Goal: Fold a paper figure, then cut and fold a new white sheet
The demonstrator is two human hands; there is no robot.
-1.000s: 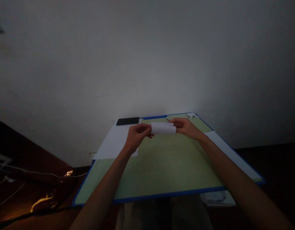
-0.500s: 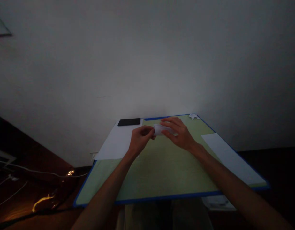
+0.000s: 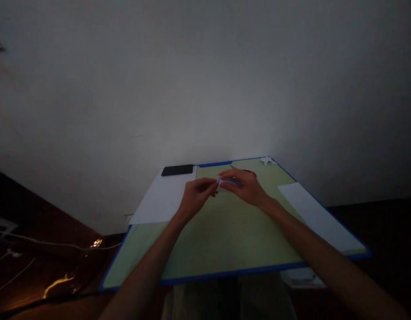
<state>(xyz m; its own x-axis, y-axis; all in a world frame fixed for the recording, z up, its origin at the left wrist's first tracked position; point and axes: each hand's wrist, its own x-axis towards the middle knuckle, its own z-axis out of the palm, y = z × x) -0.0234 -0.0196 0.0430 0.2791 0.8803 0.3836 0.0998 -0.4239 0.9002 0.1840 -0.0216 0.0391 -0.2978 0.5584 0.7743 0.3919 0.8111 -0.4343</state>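
Note:
A small white piece of paper (image 3: 222, 188) is held up between my two hands over the green table. My left hand (image 3: 199, 194) pinches its left edge between thumb and fingertips. From the right, my right hand (image 3: 243, 186) grips the same paper with curved fingers and thumb, covering much of it. Just behind the right hand, scissors with a red handle (image 3: 250, 172) lie partly hidden on the table.
The green table (image 3: 222, 240) has a blue edge and stands against a grey wall. On its left lie a large white sheet (image 3: 159, 198) and a dark flat device (image 3: 177, 170). A white paper strip (image 3: 320, 218) lies on the right, with folded paper pieces (image 3: 267, 160) in the far corner.
My right hand has moved left along the paper, closing its fingers nearer to my left hand. The red-handled scissors have come into sight behind it. The view has shifted slightly.

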